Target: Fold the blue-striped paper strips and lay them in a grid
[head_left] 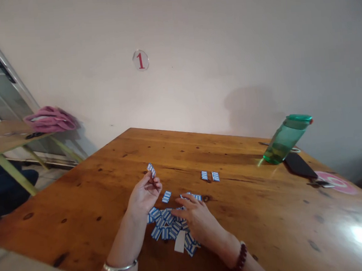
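Sorting looks under way: left hand (145, 194) pinches a few cards (151, 169) while right hand (195, 217), fingers loosely spread, rests on the pile (166, 226); two cards (210, 175) lie at two o'clock, so next comes another careful pick.

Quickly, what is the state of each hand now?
Left hand: closed on a small blue-striped packet.
Right hand: open, resting on the packet pile.

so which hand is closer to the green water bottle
Right. The right hand rests on the pile of small blue-and-white packets, on the side toward the green water bottle; the left hand, holding a packet, is farther away.
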Tool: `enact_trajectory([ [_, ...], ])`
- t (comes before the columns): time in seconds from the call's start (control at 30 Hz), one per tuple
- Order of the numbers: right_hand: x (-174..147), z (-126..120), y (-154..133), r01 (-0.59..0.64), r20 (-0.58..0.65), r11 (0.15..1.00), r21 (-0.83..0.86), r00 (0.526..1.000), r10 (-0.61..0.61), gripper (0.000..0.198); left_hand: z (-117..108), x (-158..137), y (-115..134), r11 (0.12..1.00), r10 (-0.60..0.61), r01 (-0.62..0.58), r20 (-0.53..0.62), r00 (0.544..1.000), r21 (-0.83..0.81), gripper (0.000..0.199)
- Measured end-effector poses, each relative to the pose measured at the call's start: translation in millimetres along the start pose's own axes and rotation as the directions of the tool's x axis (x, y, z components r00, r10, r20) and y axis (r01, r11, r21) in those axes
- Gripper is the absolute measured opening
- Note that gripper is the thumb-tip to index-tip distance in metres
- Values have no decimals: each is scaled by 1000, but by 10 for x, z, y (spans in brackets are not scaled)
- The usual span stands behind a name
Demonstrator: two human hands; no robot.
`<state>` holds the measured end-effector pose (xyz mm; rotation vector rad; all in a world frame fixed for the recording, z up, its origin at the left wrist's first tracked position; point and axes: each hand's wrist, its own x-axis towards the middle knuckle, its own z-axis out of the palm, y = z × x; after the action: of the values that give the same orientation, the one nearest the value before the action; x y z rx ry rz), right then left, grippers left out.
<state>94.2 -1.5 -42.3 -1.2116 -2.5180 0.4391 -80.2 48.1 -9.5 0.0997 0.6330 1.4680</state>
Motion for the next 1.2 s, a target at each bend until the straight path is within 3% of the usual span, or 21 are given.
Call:
enact_trajectory([
  [0.1,1,-2,-16,-36,59,995,-92,997,41,43,-2,-7,16,999,-12,12,6,1000,-38,28],
  [0.2,-6,-28,-50,-72,34,988,-135,996,78,42,-9,-7,35,997,-17,19,27,999,-72,29],
  [0.43,-16,31,-174,31,31,979,-200,999,-25,32,-47,9,70,992,-11,23,91,996,-128,27],
  [0.57,-15,68,-189,-42,-21,983,-177,999,39,32,-62,14,69,990,-4,21,121,993,-141,29],
  [0.67,-18,67,-240,11,-3,990,-138,1000,-11,36,-65,16,63,989,-15,32,124,992,-142,30],
  [0.77,-13,50,-297,74,26,989,-128,997,-72,28,-68,20,62,988,-16,34,126,992,-148,30],
  [1.2,12,123,-266,-47,-48,988,-148,998,40,35,-67,15,105,981,28,6,175,984,-193,28],
])
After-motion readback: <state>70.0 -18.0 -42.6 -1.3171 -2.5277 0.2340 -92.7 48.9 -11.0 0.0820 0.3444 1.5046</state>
